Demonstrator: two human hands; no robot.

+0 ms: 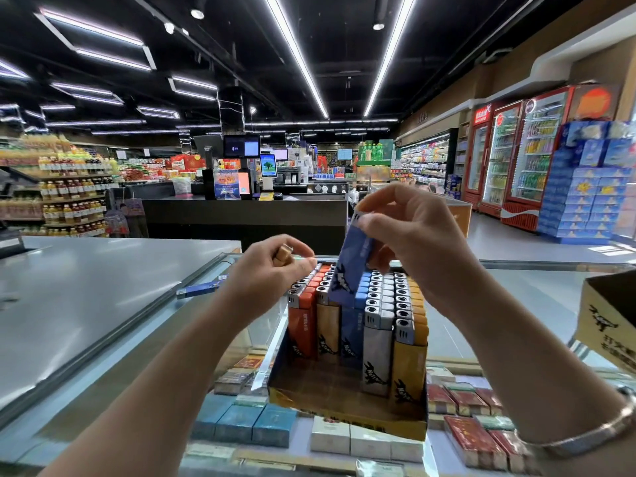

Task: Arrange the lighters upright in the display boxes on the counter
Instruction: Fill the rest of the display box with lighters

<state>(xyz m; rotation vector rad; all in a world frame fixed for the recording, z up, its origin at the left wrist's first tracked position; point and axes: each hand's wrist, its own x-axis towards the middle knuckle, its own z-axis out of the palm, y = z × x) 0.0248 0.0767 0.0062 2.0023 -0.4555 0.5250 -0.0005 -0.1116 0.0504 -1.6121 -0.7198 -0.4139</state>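
- Near the counter's (103, 304) front edge, a display box (344, 407) holds upright lighters (378, 315) in five rows; its front is unfilled.
- Right hand (409, 232) pinches a blue lighter (354, 266) above the blue row.
- Left hand (272, 273) grips a gold lighter (284, 254).
- Judged roughly two-thirds done.
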